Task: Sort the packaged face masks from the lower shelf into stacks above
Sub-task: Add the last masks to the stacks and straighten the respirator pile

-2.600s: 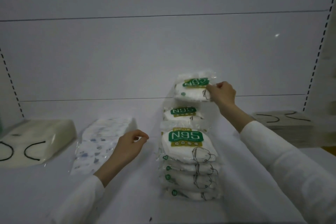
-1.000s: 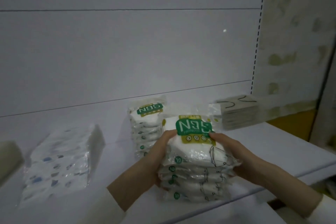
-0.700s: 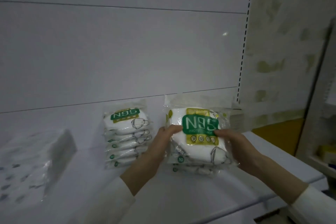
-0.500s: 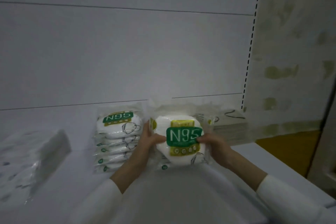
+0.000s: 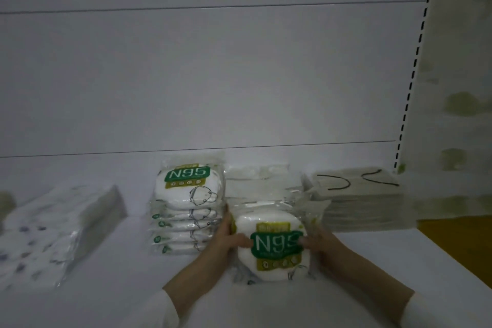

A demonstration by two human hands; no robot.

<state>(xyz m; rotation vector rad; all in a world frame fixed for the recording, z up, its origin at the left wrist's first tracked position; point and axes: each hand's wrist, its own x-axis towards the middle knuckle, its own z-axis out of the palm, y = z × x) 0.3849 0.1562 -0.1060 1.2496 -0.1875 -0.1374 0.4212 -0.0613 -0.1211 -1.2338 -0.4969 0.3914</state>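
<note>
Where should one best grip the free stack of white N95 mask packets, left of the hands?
Probably at its left and right sides, one hand from each side, pressing inward. The stack of white N95 packets is several loose plastic bags lying flat; a pinch from above would likely lift only the top one.

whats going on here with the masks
A person grips a bundle of N95 mask packs by its sides with the left hand and right hand, low over the white shelf. A second N95 stack stands just left of it, a patterned pack farther left, and a black-looped pack on the right.
</note>
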